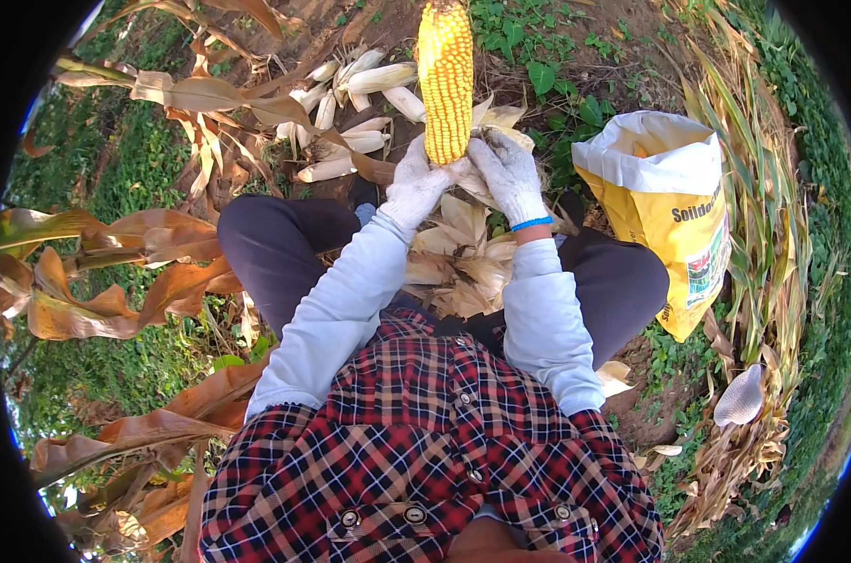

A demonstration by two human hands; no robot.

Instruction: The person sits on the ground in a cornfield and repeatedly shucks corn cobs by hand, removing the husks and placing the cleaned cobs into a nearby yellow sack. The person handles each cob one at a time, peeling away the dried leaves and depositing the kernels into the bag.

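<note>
A bare yellow ear of corn (448, 84) stands upright before me, its kernels fully exposed. My left hand (416, 181), in a white knit glove, grips its lower end. Gloved the same way, with a blue cuff edge, my right hand (507, 172) holds the pale husk (499, 119) peeled back at the base of the ear. The fingers of both hands nearly meet under the cob, and the stalk end is hidden by them. Below my hands, between my legs, lies a heap of stripped dry husks (460, 260).
Several ears in pale husks (355, 84) lie in a pile on the soil at the upper left. A yellow and white sack (650, 211) stands open by my right knee, something orange inside. Dry corn stalks (136, 281) lean in at left; cut stalks (763, 246) lie at right.
</note>
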